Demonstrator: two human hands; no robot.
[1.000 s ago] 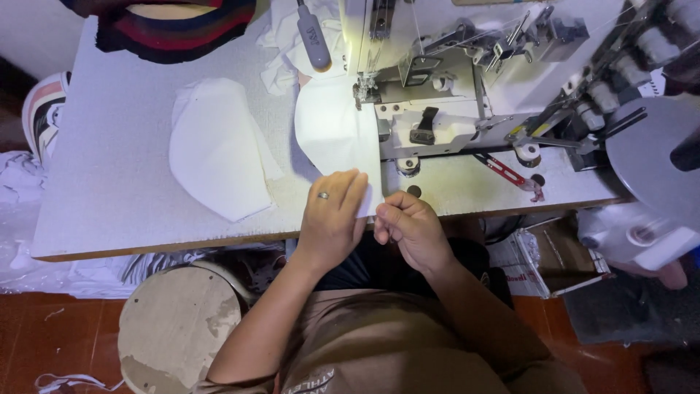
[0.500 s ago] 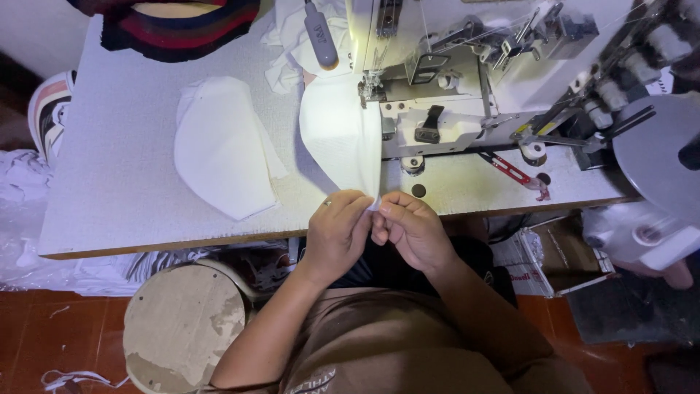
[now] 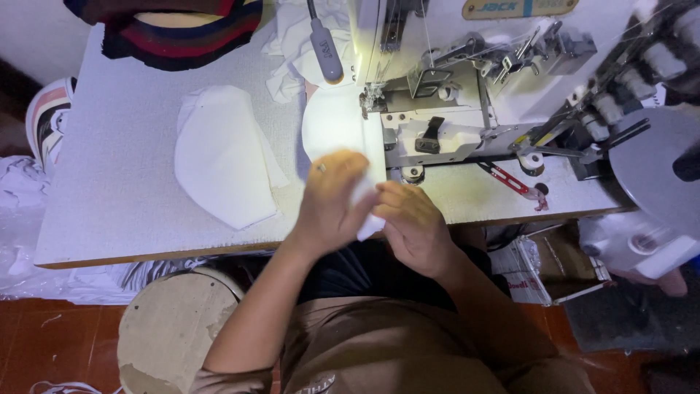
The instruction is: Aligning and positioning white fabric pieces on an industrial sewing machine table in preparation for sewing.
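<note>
While both hands meet at the near edge of the table, they pinch between them a small white piece of cut fabric (image 3: 343, 135), which runs from the fingers up toward the needle area in the upper middle of the frame. The left hand (image 3: 332, 201), a little blurred and with a ring on one finger, lies on top of the cloth with its fingers curled onto it. The right hand (image 3: 412, 226) touches the left one and grasps the lower corner of the same cloth, where a white tip shows between the two hands.

Just right of the cloth stands the white industrial sewing machine (image 3: 467, 87), which fills the upper right of the frame, and its lamp lights the fabric strongly. A small red thread snipper (image 3: 514, 182) lies on the table below the machine, near the right hand. At the left of the hands, well apart from them, a stack of white curved fabric pieces (image 3: 219, 157) rests on the white rectangular table top (image 3: 117, 190). A dark striped knitted garment (image 3: 171, 29) sits at the upper left edge of the frame. Crumpled white cloth (image 3: 292, 44) lies beside the machine head. In the lower left, under the table, I see a round worn wooden stool (image 3: 171, 335) on the red floor.
</note>
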